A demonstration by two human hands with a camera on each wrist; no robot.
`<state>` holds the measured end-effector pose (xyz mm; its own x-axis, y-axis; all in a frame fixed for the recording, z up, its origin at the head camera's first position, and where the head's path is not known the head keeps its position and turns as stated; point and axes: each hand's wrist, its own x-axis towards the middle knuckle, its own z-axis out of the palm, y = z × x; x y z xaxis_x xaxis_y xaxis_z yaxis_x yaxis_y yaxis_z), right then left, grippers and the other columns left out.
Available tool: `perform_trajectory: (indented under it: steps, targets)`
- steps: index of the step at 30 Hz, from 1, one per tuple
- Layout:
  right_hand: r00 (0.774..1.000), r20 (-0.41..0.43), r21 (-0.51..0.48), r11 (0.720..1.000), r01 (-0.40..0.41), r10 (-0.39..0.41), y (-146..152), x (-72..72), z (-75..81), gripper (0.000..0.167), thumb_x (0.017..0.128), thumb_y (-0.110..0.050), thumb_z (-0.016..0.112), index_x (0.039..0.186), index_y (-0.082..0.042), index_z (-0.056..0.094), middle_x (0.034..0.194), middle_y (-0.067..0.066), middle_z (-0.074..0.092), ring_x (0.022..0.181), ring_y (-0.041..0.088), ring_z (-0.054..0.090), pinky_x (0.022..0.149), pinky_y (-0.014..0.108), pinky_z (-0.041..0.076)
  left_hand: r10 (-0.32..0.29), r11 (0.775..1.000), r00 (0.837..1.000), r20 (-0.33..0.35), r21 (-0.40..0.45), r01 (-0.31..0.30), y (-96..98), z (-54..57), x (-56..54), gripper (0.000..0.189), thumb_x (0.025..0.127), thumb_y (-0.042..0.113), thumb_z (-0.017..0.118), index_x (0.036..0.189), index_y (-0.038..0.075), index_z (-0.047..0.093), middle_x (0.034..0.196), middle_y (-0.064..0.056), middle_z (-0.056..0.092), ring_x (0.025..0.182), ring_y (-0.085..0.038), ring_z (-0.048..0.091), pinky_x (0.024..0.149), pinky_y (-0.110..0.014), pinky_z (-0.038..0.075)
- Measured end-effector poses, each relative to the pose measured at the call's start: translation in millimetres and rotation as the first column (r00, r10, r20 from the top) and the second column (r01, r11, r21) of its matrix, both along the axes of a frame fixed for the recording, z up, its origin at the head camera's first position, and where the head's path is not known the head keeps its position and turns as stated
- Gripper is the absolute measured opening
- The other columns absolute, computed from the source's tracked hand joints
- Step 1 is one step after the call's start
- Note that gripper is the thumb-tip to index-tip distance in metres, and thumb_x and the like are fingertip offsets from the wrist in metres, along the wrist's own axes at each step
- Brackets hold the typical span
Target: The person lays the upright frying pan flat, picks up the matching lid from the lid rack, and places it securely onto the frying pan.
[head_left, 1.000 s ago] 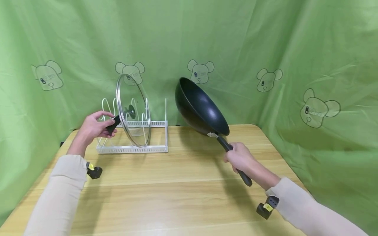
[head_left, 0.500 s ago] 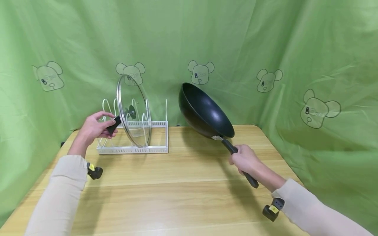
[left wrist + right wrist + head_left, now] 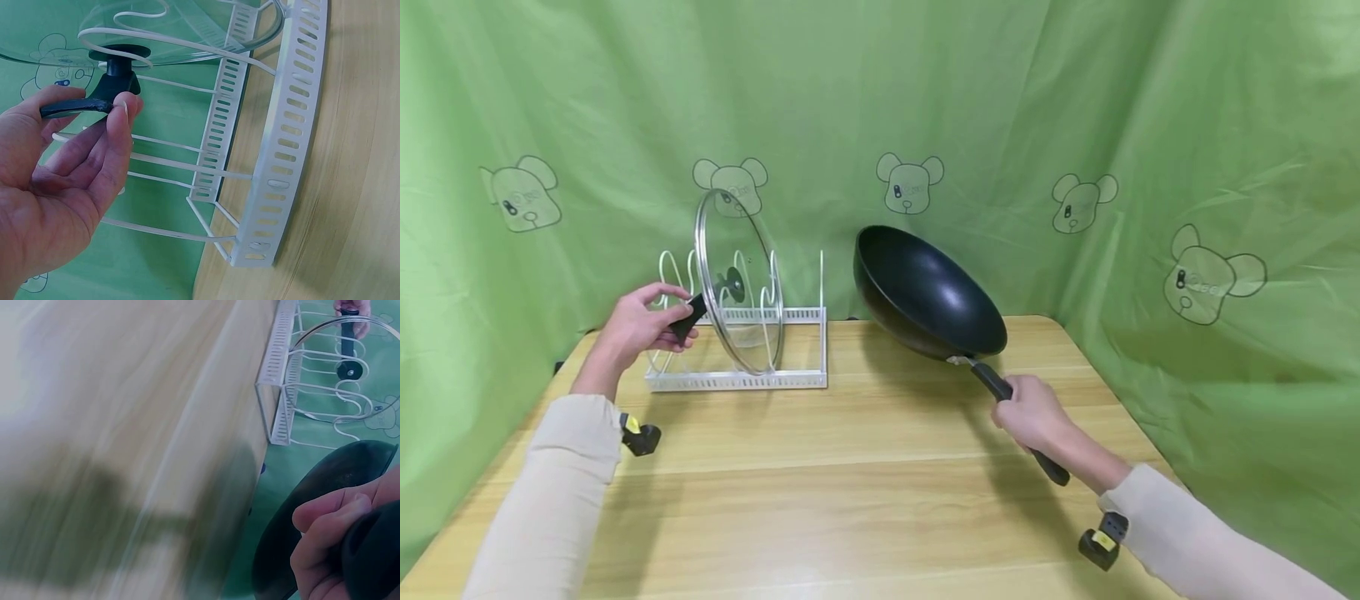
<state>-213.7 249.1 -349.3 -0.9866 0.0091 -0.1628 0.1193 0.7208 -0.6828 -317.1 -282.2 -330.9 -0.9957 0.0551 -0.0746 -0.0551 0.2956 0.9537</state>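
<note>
A glass lid (image 3: 741, 325) with a metal rim stands on edge between the wires of a white rack (image 3: 737, 381). My left hand (image 3: 643, 321) pinches the lid's black knob handle (image 3: 75, 108) between thumb and fingers, left of the glass. On the right, a black wok (image 3: 928, 292) is held tilted above the table, its dark inside facing up and toward me. My right hand (image 3: 1036, 414) grips the wok's black handle (image 3: 992, 382) near its middle. In the right wrist view, the wok (image 3: 312, 500) is partly hidden behind the right hand (image 3: 331, 544).
The rack sits at the back left of a wooden table (image 3: 820, 500). A green curtain (image 3: 977, 100) with bear-face drawings surrounds the back and sides. Small black cameras (image 3: 642, 435) are strapped at both wrists.
My right hand has moved right and a little toward me, and the wok has come lower, showing more of its inside. The left hand and the lid have stayed in place.
</note>
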Motion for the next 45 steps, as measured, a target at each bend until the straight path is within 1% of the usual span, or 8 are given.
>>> perform_trajectory:
  steps: [7, 14, 21, 28, 31, 37, 43, 45]
  targets:
    - [0.996, -0.086, 0.092, 0.996, -0.003, 0.011, 6.4, 2.9, -12.7, 0.007, 0.076, 0.001, 0.046, 0.078, -0.005, 0.049, 0.06, 0.006, 0.05, 0.044, 0.019, 0.049, 0.038, 0.025, 0.042, 0.001, 1.0, 1.0, -0.003, 0.0, -0.001, -0.5, -0.8, -2.2, 0.049, 0.105, 0.018, 0.057, 0.149, 0.006, 0.039, 0.12, -0.038, 0.064, 0.077, -0.022, 0.077, 0.074, -0.04, 0.067]
    - [0.992, -0.127, 0.198, 0.98, 0.011, 0.014, 10.4, 5.6, -22.0, 0.006, 0.081, -0.002, 0.053, 0.077, -0.005, 0.051, 0.064, 0.006, 0.05, 0.051, 0.02, 0.05, 0.044, 0.029, 0.042, -0.003, 1.0, 1.0, 0.002, -0.005, 0.003, 0.6, 2.2, 0.7, 0.048, 0.105, 0.017, 0.057, 0.148, 0.005, 0.04, 0.115, -0.035, 0.068, 0.078, -0.025, 0.077, 0.075, -0.041, 0.067]
    - [0.993, -0.116, 0.235, 0.972, 0.022, 0.005, 17.7, 9.4, -26.6, 0.006, 0.082, -0.003, 0.055, 0.077, -0.004, 0.052, 0.064, 0.007, 0.049, 0.051, 0.021, 0.05, 0.044, 0.029, 0.042, -0.006, 1.0, 1.0, 0.009, 0.005, 0.006, 3.0, 6.3, 4.0, 0.049, 0.105, 0.016, 0.057, 0.149, 0.004, 0.039, 0.102, -0.025, 0.074, 0.078, -0.025, 0.077, 0.073, -0.04, 0.067]
    - [0.993, -0.119, 0.248, 0.968, 0.027, 0.003, 25.0, 13.3, -33.2, 0.007, 0.084, -0.003, 0.054, 0.078, -0.004, 0.053, 0.065, 0.007, 0.049, 0.052, 0.02, 0.049, 0.044, 0.029, 0.041, 0.0, 1.0, 1.0, -0.007, 0.001, 0.0, -1.5, -1.8, -1.3, 0.049, 0.104, 0.019, 0.059, 0.147, 0.007, 0.041, 0.095, -0.018, 0.076, 0.078, -0.024, 0.077, 0.072, -0.038, 0.067]
    - [0.993, -0.117, 0.245, 0.969, 0.032, -0.004, 25.7, 15.2, -35.8, 0.006, 0.085, -0.002, 0.054, 0.078, -0.003, 0.053, 0.064, 0.007, 0.05, 0.051, 0.02, 0.05, 0.044, 0.029, 0.042, -0.004, 1.0, 1.0, 0.0, 0.004, 0.004, -0.7, -0.1, 0.0, 0.05, 0.104, 0.018, 0.058, 0.149, 0.005, 0.039, 0.09, -0.011, 0.076, 0.078, -0.024, 0.077, 0.073, -0.039, 0.067]
    - [0.991, -0.13, 0.236, 0.971, 0.044, -0.014, 26.5, 16.8, -38.5, 0.005, 0.084, -0.002, 0.055, 0.079, -0.003, 0.054, 0.065, 0.007, 0.051, 0.052, 0.02, 0.05, 0.044, 0.029, 0.042, -0.007, 1.0, 1.0, 0.01, 0.013, 0.007, 1.9, 4.9, 4.0, 0.049, 0.105, 0.016, 0.057, 0.149, 0.004, 0.039, 0.11, -0.033, 0.07, 0.078, -0.025, 0.077, 0.073, -0.039, 0.067]
    - [0.988, -0.155, 0.237, 0.97, 0.047, -0.01, 24.1, 18.8, -42.0, 0.006, 0.082, -0.002, 0.059, 0.078, -0.003, 0.055, 0.064, 0.006, 0.051, 0.053, 0.021, 0.051, 0.045, 0.029, 0.042, -0.012, 1.0, 1.0, 0.006, 0.006, 0.012, 3.2, 6.2, 6.1, 0.05, 0.105, 0.015, 0.057, 0.15, 0.003, 0.038, 0.107, -0.029, 0.072, 0.077, -0.023, 0.077, 0.076, -0.042, 0.067]
    - [0.987, -0.16, 0.236, 0.971, 0.037, 0.001, 22.7, 18.9, -43.1, 0.006, 0.081, -0.003, 0.059, 0.078, -0.003, 0.055, 0.065, 0.007, 0.051, 0.054, 0.021, 0.051, 0.046, 0.029, 0.041, -0.011, 1.0, 1.0, -0.001, 0.001, 0.011, 2.6, 5.3, 6.0, 0.051, 0.105, 0.016, 0.056, 0.15, 0.003, 0.037, 0.11, -0.032, 0.07, 0.077, -0.022, 0.076, 0.075, -0.04, 0.067]
